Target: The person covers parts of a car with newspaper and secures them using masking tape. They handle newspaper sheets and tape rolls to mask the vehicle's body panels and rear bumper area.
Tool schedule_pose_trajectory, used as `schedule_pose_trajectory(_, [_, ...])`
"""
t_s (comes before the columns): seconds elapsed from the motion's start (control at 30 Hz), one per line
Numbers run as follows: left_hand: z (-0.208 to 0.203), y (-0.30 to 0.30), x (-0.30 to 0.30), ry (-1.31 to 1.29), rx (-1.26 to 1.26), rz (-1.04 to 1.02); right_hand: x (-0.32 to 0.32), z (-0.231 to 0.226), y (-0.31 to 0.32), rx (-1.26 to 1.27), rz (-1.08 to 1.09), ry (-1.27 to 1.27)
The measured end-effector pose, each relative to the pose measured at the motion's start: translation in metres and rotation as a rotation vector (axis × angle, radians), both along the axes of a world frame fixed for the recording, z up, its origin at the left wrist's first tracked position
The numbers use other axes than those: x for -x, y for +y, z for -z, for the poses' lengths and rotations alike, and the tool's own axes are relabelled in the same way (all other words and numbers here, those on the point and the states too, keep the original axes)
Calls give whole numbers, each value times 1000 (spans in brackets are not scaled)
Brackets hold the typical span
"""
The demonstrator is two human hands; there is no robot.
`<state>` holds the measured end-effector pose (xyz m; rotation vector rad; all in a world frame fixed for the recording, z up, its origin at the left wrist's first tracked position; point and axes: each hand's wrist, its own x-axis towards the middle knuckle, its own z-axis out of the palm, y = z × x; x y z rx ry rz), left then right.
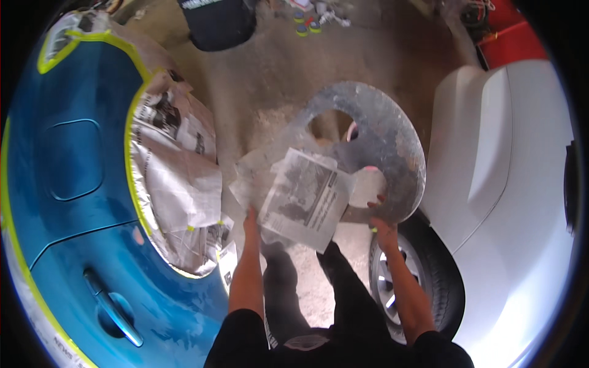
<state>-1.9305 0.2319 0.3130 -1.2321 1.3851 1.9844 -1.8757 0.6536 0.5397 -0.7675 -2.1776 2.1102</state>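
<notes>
A folded newspaper sheet [305, 199] lies tilted in front of me, over the near left part of a round grey metal top [405, 141]. My left hand [250, 219] is at the newspaper's lower left edge, closed on it, with its fingertips mostly hidden by paper. More pale paper [244, 190] spreads beyond that hand. My right hand [384, 230] is at the near right rim of the grey top, its fingers apart beside a whitish rounded piece [368, 187] with a pink edge. A small yellow-green bit shows at this hand.
On the left stands a blue car body [80, 178], its opening covered with newspaper masking [178, 165] and edged by yellow-green tape [130, 153]. A white car [478, 172] and a wheel [438, 282] flank my right. Farther off are a black bin [219, 24] and tape rolls [301, 29].
</notes>
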Motion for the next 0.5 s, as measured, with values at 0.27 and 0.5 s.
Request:
schedule_pose_trajectory(0.27, [-163, 8, -9, 160, -18, -221, 21, -150, 17, 96, -12, 140])
schedule_pose_trajectory(0.5, [-383, 15, 33, 417, 108, 74, 78, -358, 70, -284, -183, 401])
